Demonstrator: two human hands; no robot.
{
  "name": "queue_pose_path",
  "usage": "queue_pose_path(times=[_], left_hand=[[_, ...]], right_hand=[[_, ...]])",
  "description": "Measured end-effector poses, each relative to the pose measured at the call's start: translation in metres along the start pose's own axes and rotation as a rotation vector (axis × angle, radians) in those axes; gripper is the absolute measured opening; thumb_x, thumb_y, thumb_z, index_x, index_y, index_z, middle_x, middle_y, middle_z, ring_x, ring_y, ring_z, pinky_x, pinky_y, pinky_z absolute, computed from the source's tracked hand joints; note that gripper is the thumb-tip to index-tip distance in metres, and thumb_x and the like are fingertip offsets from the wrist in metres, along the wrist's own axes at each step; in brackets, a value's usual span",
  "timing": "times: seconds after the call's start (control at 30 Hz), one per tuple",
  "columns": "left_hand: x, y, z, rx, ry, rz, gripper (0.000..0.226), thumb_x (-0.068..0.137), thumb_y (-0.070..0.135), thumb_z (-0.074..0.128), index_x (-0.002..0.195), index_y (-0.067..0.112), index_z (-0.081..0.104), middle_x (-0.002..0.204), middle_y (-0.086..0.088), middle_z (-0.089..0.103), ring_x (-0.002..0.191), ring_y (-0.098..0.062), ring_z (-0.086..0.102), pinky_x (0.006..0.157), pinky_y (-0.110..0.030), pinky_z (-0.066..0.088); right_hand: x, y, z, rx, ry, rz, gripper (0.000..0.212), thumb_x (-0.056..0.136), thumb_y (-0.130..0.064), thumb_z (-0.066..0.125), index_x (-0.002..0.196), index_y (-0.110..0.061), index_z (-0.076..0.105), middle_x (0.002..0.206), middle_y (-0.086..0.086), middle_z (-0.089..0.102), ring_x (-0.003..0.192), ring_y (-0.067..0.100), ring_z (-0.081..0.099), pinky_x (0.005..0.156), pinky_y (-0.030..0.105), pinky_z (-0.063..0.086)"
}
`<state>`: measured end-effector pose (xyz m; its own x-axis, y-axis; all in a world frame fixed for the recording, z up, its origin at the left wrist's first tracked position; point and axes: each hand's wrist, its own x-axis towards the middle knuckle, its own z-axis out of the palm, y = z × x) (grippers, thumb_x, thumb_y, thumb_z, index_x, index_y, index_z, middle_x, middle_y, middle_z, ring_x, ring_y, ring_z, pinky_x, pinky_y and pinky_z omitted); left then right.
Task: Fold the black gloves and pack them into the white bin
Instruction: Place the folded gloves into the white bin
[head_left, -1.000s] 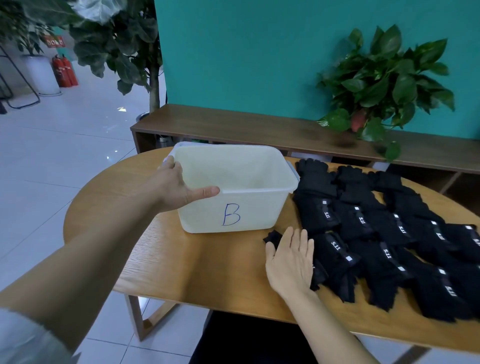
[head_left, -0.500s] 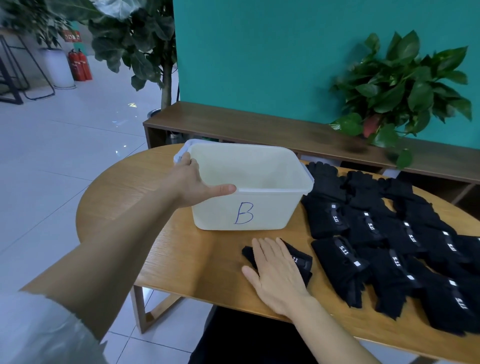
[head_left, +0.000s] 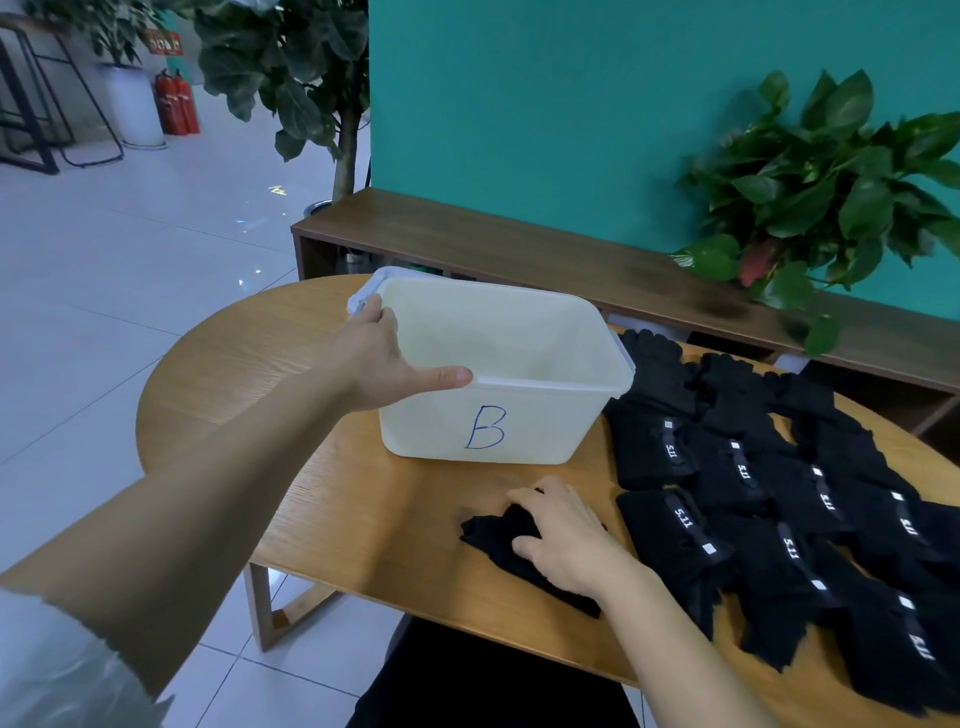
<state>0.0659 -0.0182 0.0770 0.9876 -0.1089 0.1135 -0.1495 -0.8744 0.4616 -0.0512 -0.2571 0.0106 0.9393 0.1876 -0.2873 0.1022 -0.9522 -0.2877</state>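
Gripping the white bin (head_left: 524, 415) at its left end: left hand (head_left: 387, 358), fingers hooked over the rim by the left handle, thumb stretched along the front rim. Bin sits upright toward the table's (head_left: 322, 499) back-left area, translucent white plastic, blue handwritten "B" on the front wall, a handle at each end. Nothing visible inside from this angle.

Right hand (head_left: 563, 530) is on one black glove (head_left: 498, 538) near the table's front edge, just in front of the bin and apart from it. Fingers curl down into the fabric, thumb pressing on the near side, so it's holding the glove against the tabletop. That glove looks bunched, its left end sticking out past the fingers; can't tell whether it's folded.

Remaining black gloves (head_left: 779, 499) cover the right side of the table, laid flat in overlapping rows from the bin's right end out to the right and front edges. Dark knit fabric, each with a strap printed "5.11" in white plus a small white tag. The nearest ones touch or nearly touch the bin's right wall; can't tell which.

Wooden bench (head_left: 519, 260) behind the table's back edge, leafy plant (head_left: 831, 187) over its right part.
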Motion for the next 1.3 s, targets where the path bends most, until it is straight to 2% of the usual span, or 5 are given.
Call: queue_pose_path(times=[0.33,0.93,1.03,1.13,1.3], left_hand=[[-0.002,0.0,0.001,-0.042,0.009,0.007,0.141,0.033,0.106,0.044,0.137,0.011,0.045,0.147,-0.001,0.033,0.13,-0.02,0.039,0.1,-0.047,0.046],[-0.016,0.003,-0.002,-0.019,0.081,0.075,0.111,0.039,0.104,0.04,0.102,0.014,0.051,0.105,0.006,0.041,0.098,-0.016,0.044,0.077,-0.039,0.048],[-0.019,-0.002,0.004,-0.005,0.123,0.117,0.122,0.04,0.106,0.038,0.12,0.014,0.049,0.126,0.005,0.042,0.118,-0.021,0.044,0.088,-0.041,0.048],[-0.025,-0.004,0.007,-0.026,0.103,0.112,0.149,0.036,0.108,0.036,0.152,0.014,0.023,0.162,0.001,0.012,0.147,-0.023,0.017,0.112,-0.042,0.034],[-0.034,-0.005,0.01,-0.077,0.118,0.152,0.154,0.037,0.108,0.037,0.157,0.017,0.001,0.164,0.006,-0.011,0.149,-0.009,-0.013,0.123,-0.034,0.007]], right_hand=[[0.006,-0.005,-0.01,-0.005,-0.036,-0.045,0.024,0.094,-0.018,0.059,0.117,-0.015,0.053,0.115,0.002,0.039,0.094,0.019,0.043,0.077,0.03,0.039],[-0.042,-0.006,-0.082,0.092,0.057,-0.21,0.012,0.091,-0.023,0.062,0.093,-0.032,0.055,0.103,-0.01,0.05,0.097,0.009,0.047,0.086,0.018,0.039],[-0.054,-0.024,-0.138,0.112,0.159,-0.299,0.012,0.089,-0.02,0.066,0.094,-0.03,0.061,0.099,-0.009,0.055,0.092,0.009,0.052,0.082,0.019,0.04],[-0.038,-0.044,-0.188,0.061,0.286,-0.381,0.012,0.087,-0.014,0.068,0.092,-0.024,0.064,0.097,-0.005,0.056,0.089,0.008,0.054,0.08,0.022,0.042],[0.053,-0.05,-0.196,-0.268,0.3,-0.418,0.01,0.089,-0.018,0.064,0.098,-0.021,0.062,0.1,-0.003,0.049,0.093,0.017,0.05,0.087,0.038,0.044]])
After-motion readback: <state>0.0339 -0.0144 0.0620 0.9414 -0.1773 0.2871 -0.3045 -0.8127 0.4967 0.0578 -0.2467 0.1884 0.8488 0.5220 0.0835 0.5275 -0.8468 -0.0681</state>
